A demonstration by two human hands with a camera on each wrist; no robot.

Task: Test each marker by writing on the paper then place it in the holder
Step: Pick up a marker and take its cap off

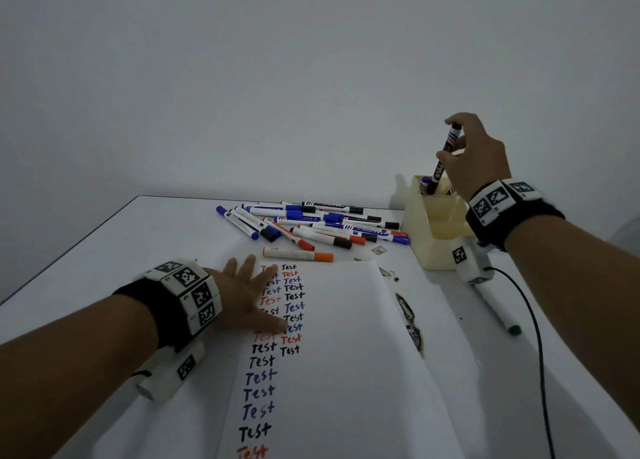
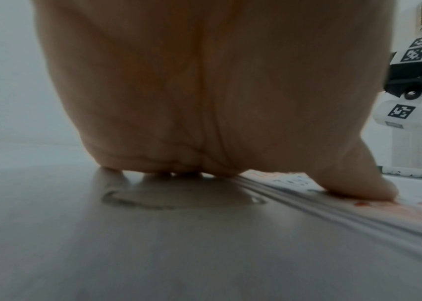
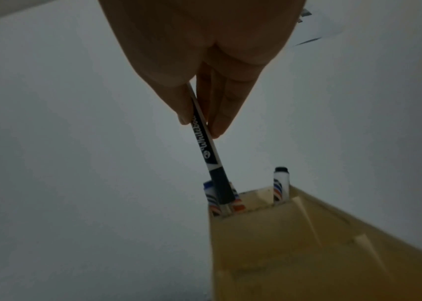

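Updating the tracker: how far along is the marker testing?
Done: the white paper carries two columns of "Test" words, and a few markers already stand in the beige plastic holder. In hand: the right hand is lowering a black-capped marker, cap down, into the holder; the left hand presses the paper flat. Left: the pile of markers beyond the paper.

White table, black cable.

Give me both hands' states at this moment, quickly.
Left hand: open, fingers spread flat, pressing on the paper.
Right hand: gripping a black marker, its lower end inside the holder.
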